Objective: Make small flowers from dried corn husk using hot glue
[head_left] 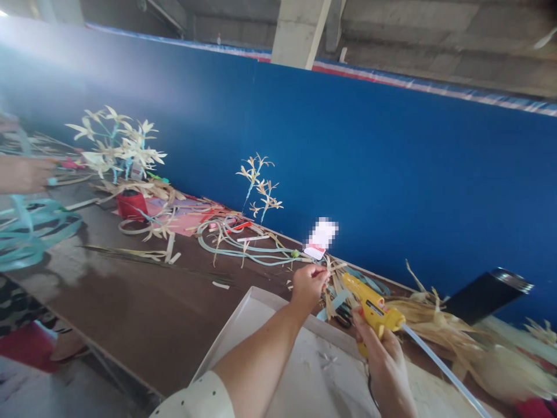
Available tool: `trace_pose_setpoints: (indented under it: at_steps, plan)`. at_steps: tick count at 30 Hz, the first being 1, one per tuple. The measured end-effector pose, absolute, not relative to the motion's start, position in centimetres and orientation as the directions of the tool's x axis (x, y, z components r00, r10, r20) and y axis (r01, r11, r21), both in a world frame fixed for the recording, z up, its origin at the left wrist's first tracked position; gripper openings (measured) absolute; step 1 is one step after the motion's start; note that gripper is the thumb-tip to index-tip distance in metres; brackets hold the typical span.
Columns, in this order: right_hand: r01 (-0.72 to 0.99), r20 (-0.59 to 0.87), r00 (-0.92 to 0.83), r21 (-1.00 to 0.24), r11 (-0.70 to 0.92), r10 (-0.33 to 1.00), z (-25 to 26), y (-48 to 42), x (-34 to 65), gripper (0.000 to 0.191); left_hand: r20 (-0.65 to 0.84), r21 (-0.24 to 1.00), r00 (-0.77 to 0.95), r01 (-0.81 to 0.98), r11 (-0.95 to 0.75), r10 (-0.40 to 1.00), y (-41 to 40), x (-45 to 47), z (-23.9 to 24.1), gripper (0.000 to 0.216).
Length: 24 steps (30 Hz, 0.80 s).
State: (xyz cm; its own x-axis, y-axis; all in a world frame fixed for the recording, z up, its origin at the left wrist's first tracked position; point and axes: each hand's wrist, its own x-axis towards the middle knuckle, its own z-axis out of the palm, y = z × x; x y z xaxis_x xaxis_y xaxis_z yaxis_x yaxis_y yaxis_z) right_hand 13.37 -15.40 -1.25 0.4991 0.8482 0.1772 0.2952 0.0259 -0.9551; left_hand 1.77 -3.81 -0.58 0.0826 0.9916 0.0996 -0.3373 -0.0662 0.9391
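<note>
Cream sleeve with dark dots (195, 400) and bare forearm (263, 351) cross a shallow white tray (232, 319), which lies below both hands. Left hand (308, 285): thumb and fingers drawn together at the tips, pinching a straw-coloured husk piece (333, 266), its exact form too small to tell. Right hand (386, 361): fingers wrapped about the handle of a yellow hot-glue gun (369, 305), whose barrel reaches between the hands, nozzle toward the left fingertips. Judged by material, the gun is rigid and fairly light; the handle is the proper hold, the nozzle being likely hot. The husk is probably almost weightless, dry and easily torn, best taken lightly near its base. Appearance: the gun is yellow plastic with a dark label on its flank; a long translucent glue stick (441, 368) projects from its rear, past the right hand. Loose dry husks (418, 316) lie on the bench (130, 302) to the right of that hand.
</note>
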Motion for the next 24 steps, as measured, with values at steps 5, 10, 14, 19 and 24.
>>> trace_pose_setpoints:
  at_steps: [5,10,14,19,24]
  plan:
    - [0.324,0.183,0.484,-0.946,0.019,0.856,-0.8,-15.3,12.9,0.041,0.104,0.944,0.091,-0.323,-0.069,0.990,-3.8,1.8,-0.7,0.012]
    - [0.368,0.130,0.510,-0.927,-0.079,0.850,-0.3,-15.4,12.4,0.049,0.108,0.948,0.107,-0.311,-0.070,0.988,-3.8,1.8,-0.7,0.012]
    - [0.387,0.107,0.526,-0.913,-0.126,0.844,0.3,-15.6,12.0,0.058,0.099,0.945,0.104,-0.322,-0.061,0.990,-3.8,1.9,-0.6,0.011]
    - [0.381,0.160,0.553,-0.921,-0.078,0.817,0.8,-15.8,11.0,0.062,0.107,0.942,0.102,-0.329,-0.068,0.989,-3.7,2.0,-0.8,0.010]
    - [0.392,0.149,0.544,-0.915,-0.092,0.826,0.7,-15.7,11.4,0.059,0.070,0.939,0.104,-0.344,-0.030,0.992,-3.6,2.1,-0.8,0.009]
